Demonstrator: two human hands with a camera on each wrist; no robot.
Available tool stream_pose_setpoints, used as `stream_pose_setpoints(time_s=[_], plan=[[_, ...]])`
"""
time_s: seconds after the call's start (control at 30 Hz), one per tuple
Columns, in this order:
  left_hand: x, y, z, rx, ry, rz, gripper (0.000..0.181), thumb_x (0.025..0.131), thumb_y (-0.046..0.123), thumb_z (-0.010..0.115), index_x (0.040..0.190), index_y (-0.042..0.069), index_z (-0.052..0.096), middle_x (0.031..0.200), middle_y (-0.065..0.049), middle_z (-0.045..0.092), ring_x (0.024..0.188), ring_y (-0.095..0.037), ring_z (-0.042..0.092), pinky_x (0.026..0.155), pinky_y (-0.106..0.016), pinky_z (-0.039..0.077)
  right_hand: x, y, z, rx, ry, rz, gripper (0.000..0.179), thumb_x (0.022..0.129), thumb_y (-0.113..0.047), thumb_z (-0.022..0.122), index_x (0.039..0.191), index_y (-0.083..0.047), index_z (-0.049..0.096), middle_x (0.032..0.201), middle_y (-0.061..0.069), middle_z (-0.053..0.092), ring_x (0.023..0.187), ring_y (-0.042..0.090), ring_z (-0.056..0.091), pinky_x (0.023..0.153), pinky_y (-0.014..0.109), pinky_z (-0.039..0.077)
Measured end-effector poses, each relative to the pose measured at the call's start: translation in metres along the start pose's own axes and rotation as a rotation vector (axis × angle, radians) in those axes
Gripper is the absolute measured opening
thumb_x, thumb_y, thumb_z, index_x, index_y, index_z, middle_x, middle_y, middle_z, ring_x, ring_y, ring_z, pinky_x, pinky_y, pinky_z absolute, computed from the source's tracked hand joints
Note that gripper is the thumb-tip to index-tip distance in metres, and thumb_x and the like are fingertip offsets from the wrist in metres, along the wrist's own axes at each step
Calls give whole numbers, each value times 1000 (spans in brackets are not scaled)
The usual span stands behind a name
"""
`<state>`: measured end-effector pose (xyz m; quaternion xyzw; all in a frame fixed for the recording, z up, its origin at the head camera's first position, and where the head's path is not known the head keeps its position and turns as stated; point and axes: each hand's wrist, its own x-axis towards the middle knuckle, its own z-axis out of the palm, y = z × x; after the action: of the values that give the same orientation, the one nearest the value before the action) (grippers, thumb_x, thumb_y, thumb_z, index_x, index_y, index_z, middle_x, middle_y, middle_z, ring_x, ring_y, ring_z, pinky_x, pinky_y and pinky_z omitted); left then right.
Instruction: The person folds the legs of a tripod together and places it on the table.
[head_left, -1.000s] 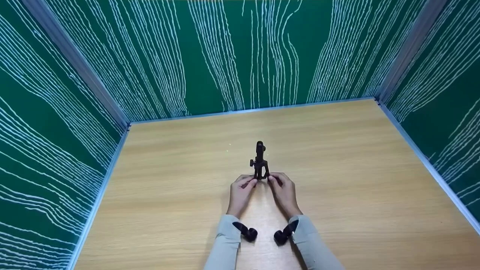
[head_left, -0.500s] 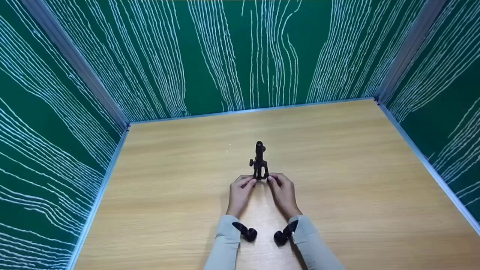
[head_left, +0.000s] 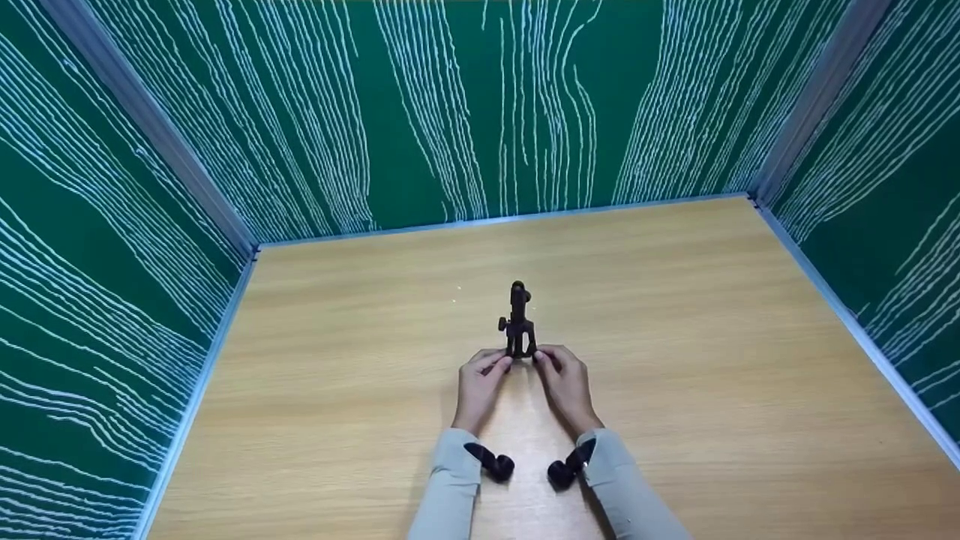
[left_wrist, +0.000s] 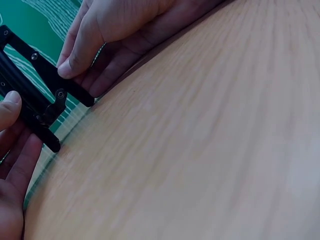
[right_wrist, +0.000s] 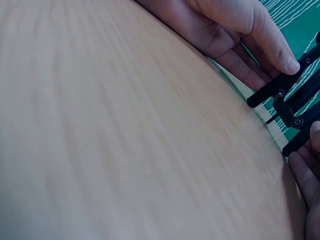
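A small black mini tripod (head_left: 518,304) stands upright on the wooden table, its legs spread and a knob sticking out on the left side. My left hand (head_left: 480,382) pinches the lower part of the left leg between thumb and fingers. On the other side, my right hand (head_left: 568,382) pinches the right leg near its foot. In the left wrist view, a hinged brace joins the tripod legs (left_wrist: 47,75), and the right hand (left_wrist: 117,25) shows at the top. The right wrist view has the left hand (right_wrist: 235,30) above and the right hand (right_wrist: 310,170) at the right edge.
The wooden tabletop (head_left: 360,322) is bounded by green walls (head_left: 420,112) with wavy white lines and by metal corner posts. Black wrist cameras stick out from both cuffs, such as the left wrist camera (head_left: 495,466). Tiny pale specks lie left of the tripod.
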<state>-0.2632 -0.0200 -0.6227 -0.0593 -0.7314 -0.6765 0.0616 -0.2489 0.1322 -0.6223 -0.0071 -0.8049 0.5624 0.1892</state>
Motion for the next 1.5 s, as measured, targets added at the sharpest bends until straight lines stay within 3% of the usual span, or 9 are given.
stream_pose_setpoints(time_s=[0.37, 0.67, 0.9, 1.03, 1.33, 1.5], plan=[[1, 1, -2, -37, 9, -24, 24, 85, 11, 71, 104, -4, 71, 102, -14, 70, 88, -13, 66, 78, -23, 57, 0, -1, 0, 10, -25, -20, 13, 91, -11, 65, 98, -1, 71, 95, 12, 72, 87, 25, 66, 79, 26, 53], [2, 4, -2, 14, 44, -15, 18, 86, 3, 69, 101, -4, 72, 101, -16, 70, 93, -18, 65, 82, -20, 55, 1, -1, 0, 29, -66, -9, 15, 90, -12, 66, 99, -1, 70, 97, 12, 72, 89, 22, 66, 82, 25, 52], [-6, 33, -6, 4, 27, -6, 17, 86, 1, 68, 100, -7, 71, 98, -18, 70, 91, -18, 65, 81, -20, 55, 1, 0, 1, 50, -80, 0, 16, 90, -13, 67, 99, 0, 70, 96, 12, 71, 88, 20, 65, 80, 22, 51], [-9, 37, -6, -10, 22, -19, 17, 86, 1, 67, 100, -6, 72, 99, -17, 70, 91, -18, 66, 80, -20, 55, 1, 0, 0, 60, -86, 4, 18, 89, -14, 68, 100, -1, 70, 98, 13, 71, 88, 20, 66, 80, 21, 51], [-7, 35, -5, -20, 15, -47, 17, 86, 2, 68, 100, -6, 72, 100, -16, 70, 91, -19, 66, 80, -22, 56, 1, 0, 0, 63, -95, 31, 20, 88, -16, 69, 103, -4, 70, 101, 11, 72, 89, 23, 67, 82, 24, 53], [-8, 33, -7, -45, -22, -21, 18, 87, 2, 67, 102, -7, 71, 102, -18, 69, 91, -15, 65, 80, -25, 57, 0, -2, 5, 13, -39, 16, 19, 86, -15, 71, 102, -5, 72, 98, 8, 72, 91, 23, 66, 83, 28, 53]])
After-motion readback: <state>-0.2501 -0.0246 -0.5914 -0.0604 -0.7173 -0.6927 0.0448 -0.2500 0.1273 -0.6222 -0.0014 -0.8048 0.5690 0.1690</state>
